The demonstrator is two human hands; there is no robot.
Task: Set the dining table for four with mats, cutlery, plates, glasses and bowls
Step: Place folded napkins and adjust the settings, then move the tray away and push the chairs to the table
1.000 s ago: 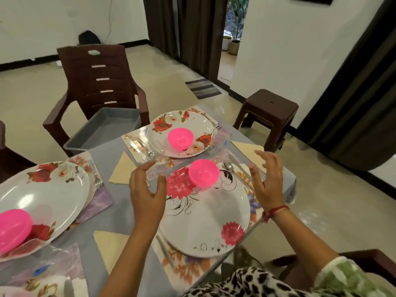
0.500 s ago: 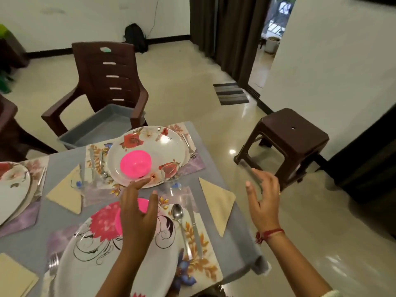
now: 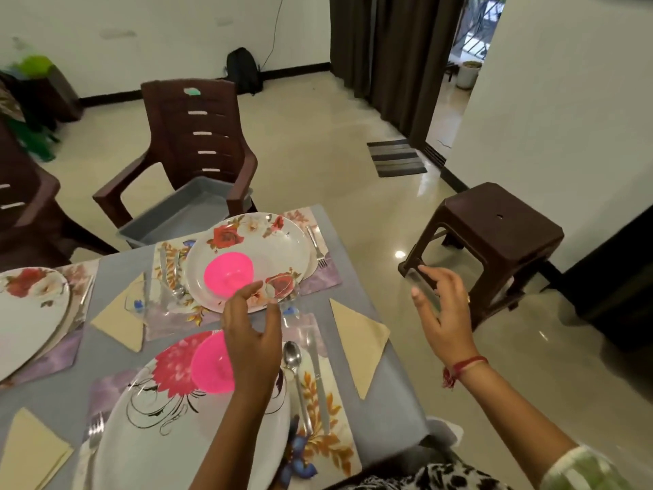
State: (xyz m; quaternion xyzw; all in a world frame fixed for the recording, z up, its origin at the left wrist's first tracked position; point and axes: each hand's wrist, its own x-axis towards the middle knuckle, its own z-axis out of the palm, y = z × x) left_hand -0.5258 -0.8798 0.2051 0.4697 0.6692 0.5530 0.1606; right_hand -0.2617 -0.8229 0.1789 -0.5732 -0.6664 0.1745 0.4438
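Note:
The near white plate [image 3: 169, 426], printed with a red flower, lies on a floral mat [image 3: 328, 443] and carries a pink bowl [image 3: 208, 366]. My left hand [image 3: 252, 344] hovers over that bowl with relaxed fingers and holds nothing. To the right of the plate lie a spoon [image 3: 293, 362] and a knife [image 3: 319, 376], to its left a fork [image 3: 92, 433]. Past the table's right edge my right hand [image 3: 441, 313] is raised with spread, blurred fingers. The far plate [image 3: 261, 242] holds another pink bowl [image 3: 229, 274], with a clear glass [image 3: 289, 295] beside it.
Folded cream napkins [image 3: 357, 337] lie on the grey tablecloth [image 3: 381, 401]. A third plate [image 3: 28, 313] is at the left. A brown chair [image 3: 198, 136] holds a grey tray [image 3: 183, 213]. A brown stool [image 3: 491, 238] stands on the floor to the right.
My view has swung left and down, so the near plate now sits lower in view. Both hands have lifted apart; the right one has moved out past the table edge.

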